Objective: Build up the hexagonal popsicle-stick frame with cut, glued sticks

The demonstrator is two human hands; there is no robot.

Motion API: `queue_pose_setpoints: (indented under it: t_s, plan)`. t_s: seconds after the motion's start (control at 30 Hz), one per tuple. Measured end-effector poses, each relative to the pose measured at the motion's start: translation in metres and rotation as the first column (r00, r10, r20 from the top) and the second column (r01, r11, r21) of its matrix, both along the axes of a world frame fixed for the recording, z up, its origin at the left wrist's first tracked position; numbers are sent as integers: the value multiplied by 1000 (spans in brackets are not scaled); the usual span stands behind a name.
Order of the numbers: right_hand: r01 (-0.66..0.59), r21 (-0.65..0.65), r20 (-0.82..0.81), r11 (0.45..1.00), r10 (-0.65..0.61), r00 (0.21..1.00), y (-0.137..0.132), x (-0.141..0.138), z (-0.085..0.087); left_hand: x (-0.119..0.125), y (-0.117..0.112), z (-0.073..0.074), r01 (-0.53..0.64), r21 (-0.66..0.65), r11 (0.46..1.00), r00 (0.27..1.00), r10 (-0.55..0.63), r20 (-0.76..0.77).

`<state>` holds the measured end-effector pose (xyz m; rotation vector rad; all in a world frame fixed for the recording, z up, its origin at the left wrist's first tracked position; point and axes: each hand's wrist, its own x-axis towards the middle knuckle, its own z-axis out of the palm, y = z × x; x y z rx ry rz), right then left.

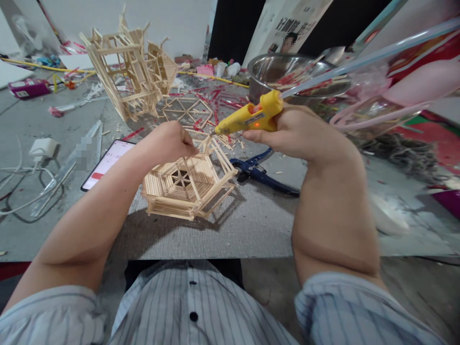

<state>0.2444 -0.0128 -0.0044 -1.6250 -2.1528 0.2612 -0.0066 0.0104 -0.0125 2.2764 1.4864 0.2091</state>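
Observation:
My right hand (296,127) is wrapped around a yellow hot glue gun (239,120), its small orange light lit and a long clear glue stick (341,67) running out of its back. The nozzle points left, at the far rim of a hexagonal frame of thin wooden sticks (212,208). Above that frame, my left hand (170,141) is closed, fingertips pinched on a thin wooden stick (192,179) slanting over the frame's middle. The fingertips are partly hidden by the hand itself. Layered sticks form the frame's sloping inner walls.
Behind stand a taller stick structure (122,72) and a flat hexagonal stick frame (187,111). Blue-handled pliers (264,175) lie right of the work, a phone (108,163) left. A metal bowl (266,72), a white charger (43,148) with cables and red scraps surround them.

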Motion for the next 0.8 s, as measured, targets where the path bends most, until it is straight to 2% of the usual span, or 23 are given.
queue_pose_setpoints:
  t_s: [0.53,0.8]
  plan:
    - [-97,34,2,995,97,995,4,10,0,-1,1,1,8,-10,1000,1000,-8,-9]
    - [-93,46,6,995,93,996,5,12,-3,0,1,1,5,6,1000,999,-5,-41]
